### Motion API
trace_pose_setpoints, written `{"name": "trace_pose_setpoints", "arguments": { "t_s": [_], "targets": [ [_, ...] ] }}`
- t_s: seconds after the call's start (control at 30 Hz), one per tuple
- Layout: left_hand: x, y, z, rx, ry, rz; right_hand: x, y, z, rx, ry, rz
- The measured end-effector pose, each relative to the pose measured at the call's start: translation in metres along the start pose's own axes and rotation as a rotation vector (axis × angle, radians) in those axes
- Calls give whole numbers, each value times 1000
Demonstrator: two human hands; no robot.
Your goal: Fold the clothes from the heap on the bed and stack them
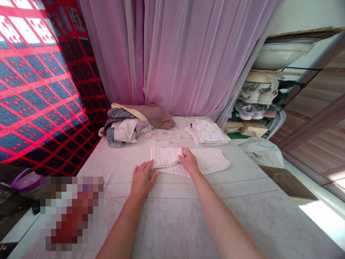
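A: Where's the striped cloth [210, 162]?
B: Under my fingertips: left hand [141, 178] flat, fingers apart, at its near edge; right hand [189, 162] curled on the fold, grip unclear. I'd press flat, edges matched.

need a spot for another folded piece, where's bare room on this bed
Bare: the cover in front of the striped cloth, widest at right, and the strip left of it, near the pile. Crowded at the back: pile and folded stack.

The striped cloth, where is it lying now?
Head view: the striped cloth lies on the bed, right hand on it, left hand at its left edge.
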State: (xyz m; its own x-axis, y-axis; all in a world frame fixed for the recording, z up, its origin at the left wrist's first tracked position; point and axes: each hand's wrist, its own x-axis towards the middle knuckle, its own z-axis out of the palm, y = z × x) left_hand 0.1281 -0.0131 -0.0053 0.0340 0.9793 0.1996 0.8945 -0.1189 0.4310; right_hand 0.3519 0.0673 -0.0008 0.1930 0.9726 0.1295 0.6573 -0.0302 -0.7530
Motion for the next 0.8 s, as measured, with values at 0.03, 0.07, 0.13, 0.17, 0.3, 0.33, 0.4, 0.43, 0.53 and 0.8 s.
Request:
{"name": "trace_pose_setpoints", "arguments": {
  "t_s": [0.03,0.07,0.13,0.17,0.3,0.33,0.4,0.43,0.53,0.8],
  "targets": [
    [0,2,-1,5,-2,-12,5,-8,-1,73,-20,13],
    [1,4,-1,9,-2,-27,10,-18,-2,151,-34,13],
    [3,12,-2,12,8,-72,17,-43,-2,297,-64,-18],
    [4,17,-3,8,17,-104,20,-58,-1,359,-85,-30],
    [12,34,-5,-10,48,-271,20,-116,3,479,-184,-138],
    [13,36,-6,-6,51,-299,18,-126,4,470,-183,-172],
    [14,35,-8,10,53,-307,14,-141,3,439,-175,-229],
    [14,33,-9,21,54,-294,12,-145,2,426,-175,-249],
    [12,22,-11,63,57,-249,9,-142,-1,389,-173,-266],
    [11,11,-6,153,32,-66,14,-63,-22,227,-61,-113]
  ]
}}
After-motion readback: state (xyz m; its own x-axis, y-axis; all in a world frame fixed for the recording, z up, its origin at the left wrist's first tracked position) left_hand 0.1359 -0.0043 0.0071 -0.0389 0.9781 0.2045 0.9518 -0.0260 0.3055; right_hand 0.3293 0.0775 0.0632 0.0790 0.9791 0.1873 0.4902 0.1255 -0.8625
